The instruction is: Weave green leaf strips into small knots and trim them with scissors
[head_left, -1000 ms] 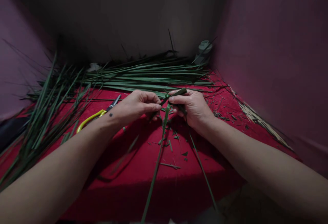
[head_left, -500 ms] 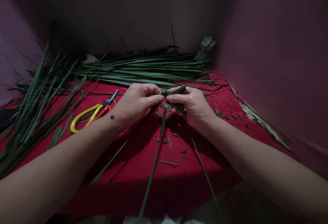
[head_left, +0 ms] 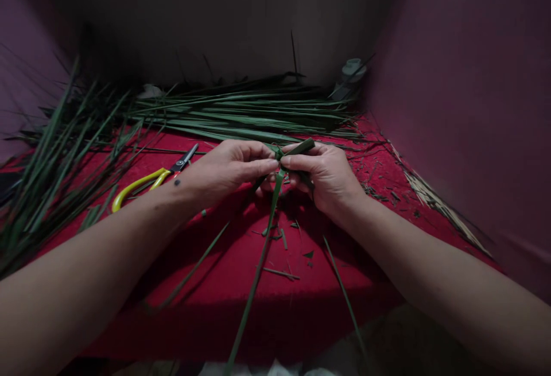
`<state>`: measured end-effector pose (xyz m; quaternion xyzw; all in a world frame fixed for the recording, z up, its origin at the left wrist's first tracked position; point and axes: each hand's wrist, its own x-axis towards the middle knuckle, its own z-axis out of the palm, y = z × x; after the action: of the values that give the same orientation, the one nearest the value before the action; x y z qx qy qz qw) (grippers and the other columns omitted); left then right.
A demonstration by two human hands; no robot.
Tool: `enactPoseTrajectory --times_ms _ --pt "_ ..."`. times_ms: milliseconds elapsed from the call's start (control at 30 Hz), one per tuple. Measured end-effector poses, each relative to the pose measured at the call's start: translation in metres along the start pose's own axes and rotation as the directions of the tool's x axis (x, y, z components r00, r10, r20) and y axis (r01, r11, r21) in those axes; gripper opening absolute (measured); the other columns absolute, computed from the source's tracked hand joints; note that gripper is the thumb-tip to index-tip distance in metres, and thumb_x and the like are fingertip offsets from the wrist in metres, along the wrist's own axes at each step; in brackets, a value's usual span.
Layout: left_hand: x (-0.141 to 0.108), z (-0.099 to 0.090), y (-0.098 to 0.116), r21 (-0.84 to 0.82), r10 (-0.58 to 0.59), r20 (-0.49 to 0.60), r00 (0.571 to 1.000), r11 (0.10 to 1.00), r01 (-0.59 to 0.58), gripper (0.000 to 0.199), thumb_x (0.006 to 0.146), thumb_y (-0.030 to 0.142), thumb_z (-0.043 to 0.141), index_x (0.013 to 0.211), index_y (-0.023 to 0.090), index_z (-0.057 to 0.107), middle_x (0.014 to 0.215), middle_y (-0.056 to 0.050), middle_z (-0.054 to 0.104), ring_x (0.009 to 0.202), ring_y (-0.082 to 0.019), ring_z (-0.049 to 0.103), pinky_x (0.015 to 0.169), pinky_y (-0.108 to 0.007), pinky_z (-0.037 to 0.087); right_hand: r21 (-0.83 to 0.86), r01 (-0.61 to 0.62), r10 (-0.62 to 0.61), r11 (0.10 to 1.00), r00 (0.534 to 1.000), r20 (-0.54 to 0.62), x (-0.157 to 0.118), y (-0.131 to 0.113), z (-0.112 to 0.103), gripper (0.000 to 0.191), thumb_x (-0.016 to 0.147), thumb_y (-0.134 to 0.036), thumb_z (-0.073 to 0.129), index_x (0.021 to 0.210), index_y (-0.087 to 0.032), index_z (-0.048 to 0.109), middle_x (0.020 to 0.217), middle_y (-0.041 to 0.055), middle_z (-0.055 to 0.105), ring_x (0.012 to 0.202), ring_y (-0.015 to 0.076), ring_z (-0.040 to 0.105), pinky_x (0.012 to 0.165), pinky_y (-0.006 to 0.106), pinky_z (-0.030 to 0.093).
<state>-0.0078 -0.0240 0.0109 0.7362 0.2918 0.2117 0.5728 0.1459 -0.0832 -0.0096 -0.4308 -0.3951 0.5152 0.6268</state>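
Near the middle of the red cloth, my left hand (head_left: 236, 165) and my right hand (head_left: 329, 178) meet around a small folded piece of green leaf (head_left: 278, 152). The left thumb and fingers pinch its left side. My right thumb and fingers close on its right side, where a rolled leaf end (head_left: 302, 147) sticks out above them. One long leaf strip (head_left: 258, 267) hangs from between the hands toward the front edge. Further strips trail below each hand. Scissors (head_left: 157, 178) with yellow handles lie partly behind my left forearm.
Long green leaves (head_left: 241, 115) lie across the back of the red cloth (head_left: 318, 290), with another pile (head_left: 51, 175) at the left. A pale container (head_left: 350, 74) stands back right. Thin pale sticks (head_left: 443, 209) lie along the right wall; leaf scraps are scattered about.
My left hand and forearm have shifted slightly, covering more of the scissors. The strip below my left hand has moved a little right. Both hands keep their pinch on the folded leaf.
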Motion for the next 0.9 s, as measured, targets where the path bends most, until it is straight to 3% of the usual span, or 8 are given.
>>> enactPoseTrajectory --times_ms 100,167,433,633,800,900 --pt "-0.001 0.007 0.0 -0.151 0.004 -0.068 0.998 0.988 -0.014 0.014 0.08 0.028 0.06 0.079 0.015 0.062 0.065 0.0 0.061 0.055 -0.009 0.056 0.054 -0.02 0.045 -0.02 0.016 -0.016 1.0 1.0 -0.015 -0.001 0.0 0.002 0.011 0.06 -0.012 0.066 0.07 -0.014 0.062 0.055 -0.0027 0.057 0.04 0.0058 0.045 0.035 0.018 0.028" --pt "-0.001 0.012 0.001 -0.167 -0.003 -0.144 0.99 0.986 -0.021 0.012 0.077 0.024 0.063 0.072 0.014 0.06 0.06 0.002 0.058 0.051 -0.007 0.053 0.051 -0.018 0.043 -0.024 0.015 -0.015 1.0 1.0 -0.017 -0.002 0.0 0.002 0.009 0.06 -0.012 0.065 0.068 -0.014 0.061 0.054 -0.0029 0.057 0.04 0.0057 0.045 0.035 0.019 0.03" --pt "-0.001 0.01 -0.002 0.078 0.114 -0.233 0.966 0.992 -0.099 0.011 0.072 0.022 0.065 0.067 0.013 0.065 0.058 0.001 0.06 0.054 -0.008 0.053 0.054 -0.02 0.043 0.085 -0.094 0.095 0.992 0.995 -0.004 0.002 0.003 0.0 0.018 0.057 -0.012 0.069 0.073 -0.014 0.062 0.053 -0.005 0.055 0.037 0.0055 0.047 0.034 0.017 0.031" --pt "-0.003 0.013 -0.007 0.176 0.209 -0.284 0.936 0.971 -0.163 0.011 0.071 0.024 0.065 0.078 0.017 0.072 0.076 -0.001 0.07 0.078 -0.016 0.063 0.075 -0.027 0.049 0.071 -0.086 0.087 0.994 0.996 -0.01 0.002 0.002 0.0 0.017 0.058 -0.013 0.069 0.074 -0.014 0.063 0.055 -0.0045 0.056 0.039 0.0052 0.047 0.035 0.017 0.033" --pt "-0.004 0.017 0.002 0.069 0.067 -0.281 0.957 0.996 -0.05 0.013 0.071 0.025 0.065 0.069 0.013 0.069 0.06 0.0 0.063 0.055 -0.011 0.054 0.056 -0.022 0.044 0.028 0.01 -0.01 1.0 1.0 -0.003 0.001 0.003 0.0 0.017 0.059 -0.014 0.07 0.074 -0.014 0.062 0.052 -0.0052 0.054 0.04 0.0057 0.045 0.036 0.018 0.032" --pt "-0.004 0.018 0.004 0.148 0.095 -0.304 0.948 0.988 -0.051 0.016 0.073 0.026 0.063 0.065 0.013 0.065 0.057 0.001 0.059 0.054 -0.01 0.05 0.053 -0.021 0.039 0.009 0.026 -0.026 1.0 0.999 -0.027 0.0 0.004 0.0 0.018 0.058 -0.016 0.072 0.073 -0.015 0.062 0.053 -0.0055 0.053 0.041 0.0055 0.045 0.038 0.019 0.033"
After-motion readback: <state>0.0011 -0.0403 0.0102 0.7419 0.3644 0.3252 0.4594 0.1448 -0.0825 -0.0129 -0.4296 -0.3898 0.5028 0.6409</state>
